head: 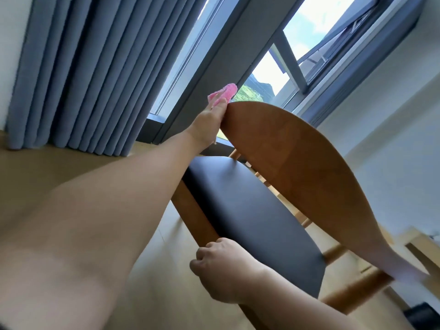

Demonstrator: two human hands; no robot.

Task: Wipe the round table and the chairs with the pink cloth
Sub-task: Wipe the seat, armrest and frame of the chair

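A wooden chair fills the tilted head view, with a curved brown backrest (297, 167) and a black padded seat (250, 210). My left arm reaches far out to the backrest's far end. There my left hand (208, 125) holds the pink cloth (225, 92) against the top edge of the wood. My right hand (221, 270) is low in the view, its fingers curled round the near edge of the seat and its wooden frame. The round table does not show.
Blue-grey curtains (83, 67) hang at the left behind the chair. A dark-framed window (333, 44) stands tilted open beyond it. A white wall runs along the right, with a pale wooden piece of furniture (419, 248) at the right edge. Light wooden floor lies underneath.
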